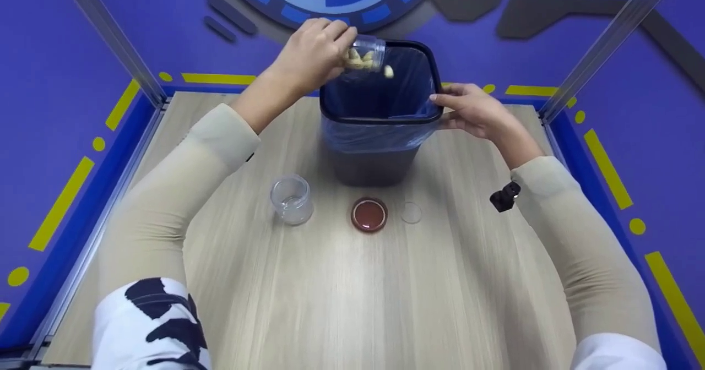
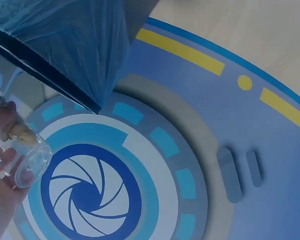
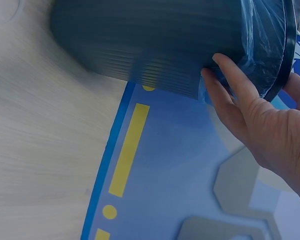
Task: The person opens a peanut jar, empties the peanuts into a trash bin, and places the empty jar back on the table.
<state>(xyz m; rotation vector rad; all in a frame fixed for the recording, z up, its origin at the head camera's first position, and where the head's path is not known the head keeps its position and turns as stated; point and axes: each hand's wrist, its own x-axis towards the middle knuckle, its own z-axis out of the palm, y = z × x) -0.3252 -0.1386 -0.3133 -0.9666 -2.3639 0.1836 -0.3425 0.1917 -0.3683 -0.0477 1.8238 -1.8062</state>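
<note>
My left hand [image 1: 316,50] grips a small clear jar [image 1: 376,46] tipped on its side over the mouth of a dark trash bin [image 1: 374,167]. Tan pieces that look like unshelled peanuts [image 1: 359,60] lie inside it, and one loose peanut [image 1: 389,71] is in the air just outside the jar's mouth. A thin bluish bag [image 1: 358,137] lines the bin and folds over its rim. At the right side, my right hand [image 1: 473,110] holds the bin's rim, thumb at the top edge and fingers [image 3: 235,82] against the outer wall. The bin's bottom inside is hidden.
A second clear jar [image 1: 293,207] stands upright on the wooden table [image 1: 352,293], left of a reddish-brown round lid [image 1: 369,216]. Beside the lid lies a thin transparent disc or ring [image 1: 411,212]. Blue printed panels [image 1: 551,56] enclose the table's back and sides.
</note>
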